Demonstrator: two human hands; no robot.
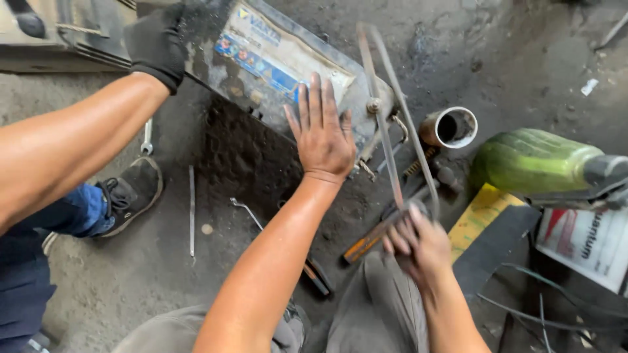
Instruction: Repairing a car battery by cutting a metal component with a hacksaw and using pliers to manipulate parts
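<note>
A worker's bare left hand (pixel 322 134) and bare right hand (pixel 418 245), with no gloves, rings or watch. Both forearms are uncovered, no sleeves showing in the frame. Grey trousers (pixel 376 307) of plain cloth cover the knees, creased and dusty, at the lower edge of the picture.

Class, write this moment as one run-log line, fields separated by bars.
left hand flat on battery | right hand gripping hacksaw | co-worker's gloved hand on battery edge | pipe beside
</note>
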